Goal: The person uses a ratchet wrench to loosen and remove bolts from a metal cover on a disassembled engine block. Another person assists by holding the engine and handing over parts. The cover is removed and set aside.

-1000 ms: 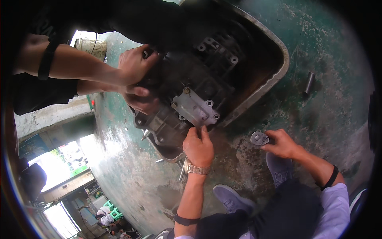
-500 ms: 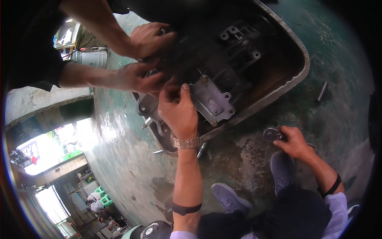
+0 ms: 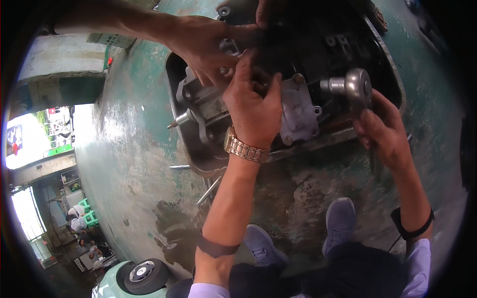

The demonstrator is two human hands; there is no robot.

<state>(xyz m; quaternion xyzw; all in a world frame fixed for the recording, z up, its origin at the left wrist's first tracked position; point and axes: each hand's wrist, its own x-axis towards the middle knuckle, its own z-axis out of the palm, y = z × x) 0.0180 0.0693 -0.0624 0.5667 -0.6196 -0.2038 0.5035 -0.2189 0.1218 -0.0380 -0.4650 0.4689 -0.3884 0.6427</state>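
Note:
My right hand (image 3: pixel 385 129) is closed round a ratchet wrench (image 3: pixel 358 92) with a socket on its head, held up over the right side of a metal tray (image 3: pixel 395 74). My left hand (image 3: pixel 253 102), with a metal watch at the wrist, reaches into a dark metal machine assembly in the tray. Its fingers are curled, and whatever they hold is hidden. Beside its thumb lies a grey metal cover plate (image 3: pixel 298 111) with bolt holes at its corners. Another person's hand (image 3: pixel 211 47) reaches in from the left, next to my left fingertips; a further finger shows at the top.
Metal rods (image 3: pixel 208 191) lie by the tray's near left edge, on a worn green floor (image 3: pixel 134 184). My shoes (image 3: pixel 340 223) stand just in front of the tray. A wheel (image 3: pixel 145 275) of a pale green vehicle is at the lower left.
My right hand has lifted the ratchet wrench from near the floor to above the tray's right side. My left hand still works at the assembly, and the other person's hands have shifted. The view has moved too.

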